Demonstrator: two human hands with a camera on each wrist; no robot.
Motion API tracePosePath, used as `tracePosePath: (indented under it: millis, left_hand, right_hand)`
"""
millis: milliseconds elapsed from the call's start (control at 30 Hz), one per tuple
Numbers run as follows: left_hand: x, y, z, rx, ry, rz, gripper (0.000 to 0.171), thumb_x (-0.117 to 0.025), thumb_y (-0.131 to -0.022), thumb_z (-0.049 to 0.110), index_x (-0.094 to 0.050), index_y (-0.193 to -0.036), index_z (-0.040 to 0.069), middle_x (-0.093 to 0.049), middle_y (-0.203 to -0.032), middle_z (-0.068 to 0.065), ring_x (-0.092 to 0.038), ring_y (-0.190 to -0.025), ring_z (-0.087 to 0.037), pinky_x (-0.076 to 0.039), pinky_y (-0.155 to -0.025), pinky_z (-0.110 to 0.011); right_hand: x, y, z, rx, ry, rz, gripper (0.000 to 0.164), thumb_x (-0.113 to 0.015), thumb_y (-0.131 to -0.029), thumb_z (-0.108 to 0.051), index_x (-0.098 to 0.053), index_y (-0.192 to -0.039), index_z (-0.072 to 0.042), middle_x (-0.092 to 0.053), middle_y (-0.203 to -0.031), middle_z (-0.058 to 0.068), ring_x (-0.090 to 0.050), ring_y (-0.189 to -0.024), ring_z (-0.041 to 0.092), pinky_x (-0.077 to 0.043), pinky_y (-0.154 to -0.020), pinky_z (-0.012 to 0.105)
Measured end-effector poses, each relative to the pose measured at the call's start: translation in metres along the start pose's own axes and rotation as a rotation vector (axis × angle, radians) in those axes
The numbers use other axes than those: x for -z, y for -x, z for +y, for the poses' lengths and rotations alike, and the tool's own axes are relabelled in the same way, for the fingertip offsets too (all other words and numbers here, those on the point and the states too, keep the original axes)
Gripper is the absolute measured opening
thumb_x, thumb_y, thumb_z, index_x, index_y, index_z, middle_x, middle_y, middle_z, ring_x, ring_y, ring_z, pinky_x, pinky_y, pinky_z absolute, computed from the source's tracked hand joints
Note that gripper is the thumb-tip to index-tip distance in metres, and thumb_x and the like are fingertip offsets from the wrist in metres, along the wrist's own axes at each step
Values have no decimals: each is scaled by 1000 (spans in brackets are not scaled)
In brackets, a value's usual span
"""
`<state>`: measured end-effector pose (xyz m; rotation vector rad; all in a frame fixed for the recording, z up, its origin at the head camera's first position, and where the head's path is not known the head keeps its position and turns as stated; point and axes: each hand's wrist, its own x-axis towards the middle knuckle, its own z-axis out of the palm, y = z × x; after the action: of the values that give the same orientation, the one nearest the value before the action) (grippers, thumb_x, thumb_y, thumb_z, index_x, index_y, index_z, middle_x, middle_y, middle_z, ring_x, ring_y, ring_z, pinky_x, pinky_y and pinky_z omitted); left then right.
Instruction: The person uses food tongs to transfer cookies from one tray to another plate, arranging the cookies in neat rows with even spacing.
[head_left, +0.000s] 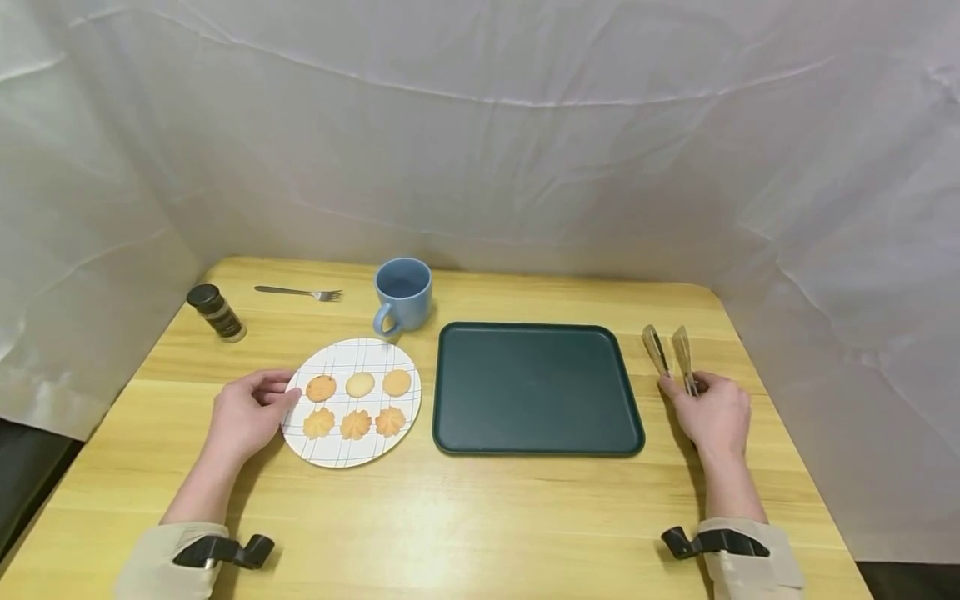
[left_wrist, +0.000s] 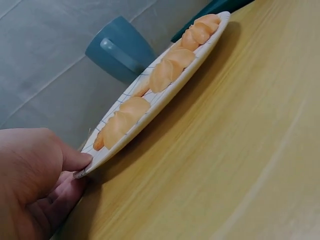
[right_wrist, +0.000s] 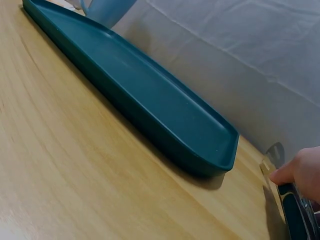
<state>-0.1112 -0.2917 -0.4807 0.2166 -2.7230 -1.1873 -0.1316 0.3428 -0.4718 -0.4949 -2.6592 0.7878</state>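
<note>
A white plaid plate (head_left: 345, 454) carries several cookies (head_left: 356, 424), round ones in the far row and flower-shaped ones in the near row. My left hand (head_left: 251, 412) pinches the plate's left rim, thumb on top and fingers below, as the left wrist view (left_wrist: 47, 175) shows. On the right, my right hand (head_left: 712, 412) holds a pair of metal tongs (head_left: 684, 354) whose two tips stand apart and point away from me. Between the hands lies a dark green tray (head_left: 536, 392) with nothing on it. In the right wrist view the tongs are partly cut off.
Behind the plate stands a blue mug (head_left: 405, 296), its handle toward me. A fork (head_left: 300, 292) lies at the back left, near a black-capped seasoning jar (head_left: 217, 313). White cloth (head_left: 480, 150) hangs behind and beside the wooden table (head_left: 480, 525).
</note>
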Motion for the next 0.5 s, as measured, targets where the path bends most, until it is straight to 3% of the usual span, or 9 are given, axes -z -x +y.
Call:
tracePosePath:
  millis: [200,333,500]
  left_hand:
    - [5,-1,6,-47,-35,22,38,-75,-100,25,-71,-128,-1,-75,-107,-17,-71,-93,-31,-48,-69,-13]
    - [15,-3,12,-35,0,65,50,-74,-102,33,-65,-138,-1,-71,-125,-22,-71,-109,-41,-49,-73,-10]
    - [26,-6,30,1,144,161,65,-74,-101,39,-54,-154,7,-55,-152,-16,-58,-134,-35,-54,-90,-19]
  right_hand:
    - [6,1,4,-14,-1,-114,73,-73,-96,-52,-66,-133,11,-67,-118,36,-59,-112,55,-47,-95,63]
    - [16,3,2,31,9,-184,86,-65,-101,-55,-51,-144,18,-51,-132,45,-48,-122,60,-40,-101,69]
    - [30,8,-12,63,-59,-95,81,-66,-102,-49,-46,-151,12,-35,-150,38,-44,-128,57,-38,-103,70]
